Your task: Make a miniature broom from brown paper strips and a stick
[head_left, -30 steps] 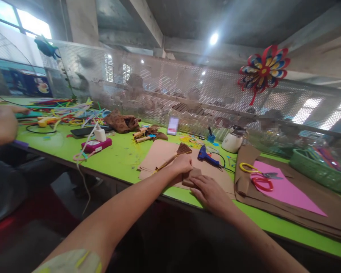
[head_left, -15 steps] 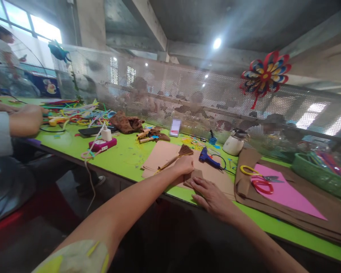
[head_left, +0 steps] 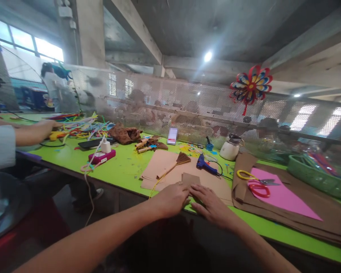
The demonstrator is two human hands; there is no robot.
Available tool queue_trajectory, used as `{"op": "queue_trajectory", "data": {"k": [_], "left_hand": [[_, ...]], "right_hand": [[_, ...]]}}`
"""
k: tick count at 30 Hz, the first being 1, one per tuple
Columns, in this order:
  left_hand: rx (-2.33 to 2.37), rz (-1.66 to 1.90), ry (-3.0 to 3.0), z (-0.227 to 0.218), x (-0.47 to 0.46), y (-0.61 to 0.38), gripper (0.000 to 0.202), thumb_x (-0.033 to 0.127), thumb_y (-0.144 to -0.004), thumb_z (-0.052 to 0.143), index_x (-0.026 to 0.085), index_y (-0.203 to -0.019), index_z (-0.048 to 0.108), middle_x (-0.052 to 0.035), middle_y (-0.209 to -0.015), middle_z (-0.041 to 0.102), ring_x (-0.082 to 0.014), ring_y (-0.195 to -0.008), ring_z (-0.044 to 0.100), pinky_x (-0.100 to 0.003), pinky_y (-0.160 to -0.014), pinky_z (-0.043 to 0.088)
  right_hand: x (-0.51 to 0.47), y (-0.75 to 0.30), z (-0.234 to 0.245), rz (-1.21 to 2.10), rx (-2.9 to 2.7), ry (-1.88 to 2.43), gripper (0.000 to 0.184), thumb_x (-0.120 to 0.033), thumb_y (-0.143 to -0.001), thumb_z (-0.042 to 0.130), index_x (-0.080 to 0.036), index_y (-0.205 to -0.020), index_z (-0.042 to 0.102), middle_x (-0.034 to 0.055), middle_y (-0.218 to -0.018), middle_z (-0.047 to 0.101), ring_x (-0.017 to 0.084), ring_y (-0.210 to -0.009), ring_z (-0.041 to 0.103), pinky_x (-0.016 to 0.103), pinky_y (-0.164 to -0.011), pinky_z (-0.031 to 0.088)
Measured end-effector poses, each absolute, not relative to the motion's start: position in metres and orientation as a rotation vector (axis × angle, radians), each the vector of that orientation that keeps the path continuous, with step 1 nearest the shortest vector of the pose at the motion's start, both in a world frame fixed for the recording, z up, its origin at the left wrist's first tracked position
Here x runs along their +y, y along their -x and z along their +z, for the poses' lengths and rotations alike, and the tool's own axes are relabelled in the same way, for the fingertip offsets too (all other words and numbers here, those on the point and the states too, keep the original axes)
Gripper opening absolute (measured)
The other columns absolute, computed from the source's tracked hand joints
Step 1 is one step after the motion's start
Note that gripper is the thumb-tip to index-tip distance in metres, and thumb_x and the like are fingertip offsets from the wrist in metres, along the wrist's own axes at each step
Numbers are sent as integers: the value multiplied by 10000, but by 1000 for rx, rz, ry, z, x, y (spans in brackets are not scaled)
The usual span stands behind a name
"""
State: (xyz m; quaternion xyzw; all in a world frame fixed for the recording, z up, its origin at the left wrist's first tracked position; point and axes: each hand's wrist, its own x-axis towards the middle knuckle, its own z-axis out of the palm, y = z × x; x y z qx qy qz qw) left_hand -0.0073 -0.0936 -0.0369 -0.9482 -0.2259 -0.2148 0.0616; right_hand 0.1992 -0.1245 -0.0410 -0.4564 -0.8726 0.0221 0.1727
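A small piece of brown paper (head_left: 191, 178) lies over larger tan sheets (head_left: 159, 161) at the table's front edge. My left hand (head_left: 173, 197) is closed on the near edge of the brown paper, its fingertips partly hidden. Beside it my right hand (head_left: 211, 201) lies with fingers stretched out, touching the same paper. Just beyond my hands, a small paper broom (head_left: 174, 165) with a fanned brown end and yellow string rests on the tan sheets. A blue hot glue gun (head_left: 207, 165) lies to its right.
Yellow-and-red-handled scissors (head_left: 258, 182) lie on a pink sheet (head_left: 282, 197) at the right, over brown paper. A white kettle (head_left: 230, 147), a green basket (head_left: 315, 176) and a magenta power strip (head_left: 102, 156) stand around. At left, another person's arm (head_left: 31, 132) reaches over colourful strips.
My left hand has drawn back toward me to the near edge of the brown paper. My right hand stays beside it. The view has tilted up slightly.
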Motion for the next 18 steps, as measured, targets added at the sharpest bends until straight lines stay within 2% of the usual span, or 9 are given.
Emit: {"op": "queue_trajectory", "data": {"k": [4,7,10,15,18], "left_hand": [[-770,-589,2839,-34,-98,9,286,263,-935,368,131,-984,617,-88,-964,606,-199,-903,543,-320,-838,434],[-808,-621,2830,-35,-99,9,281,280,-936,371,145,-992,610,-79,-967,594,-202,-916,530,-323,-835,434],[-812,-610,2820,-36,-100,8,286,277,-939,361,142,-939,614,-79,-945,587,-198,-906,521,-326,-832,431],[-809,-573,2786,-34,-102,7,280,272,-939,360,142,-971,606,-86,-938,575,-198,-902,506,-324,-811,428],[-779,-536,2758,-33,-103,7,282,251,-941,346,139,-981,601,-87,-903,569,-198,-872,504,-319,-790,424]], "right_hand": [[-125,-210,-48,139,-2357,1276,423,-416,-917,406,-161,-1236,511,128,-1396,433,223,-1287,393,397,-1056,348],[-127,-218,-51,61,-2371,1287,402,-418,-913,417,-177,-1209,545,114,-1413,414,236,-1335,311,422,-1080,305],[-131,-219,-48,-18,-2447,1325,428,-440,-908,424,-192,-1230,558,105,-1389,452,261,-1341,294,466,-1077,289],[-137,-210,-36,6,-2536,1357,453,-444,-937,356,-249,-1331,465,57,-1401,448,251,-1314,345,521,-1072,256],[-139,-206,-34,25,-2567,1302,438,-430,-944,346,-276,-1339,458,53,-1391,462,237,-1282,392,501,-1066,275]]}}
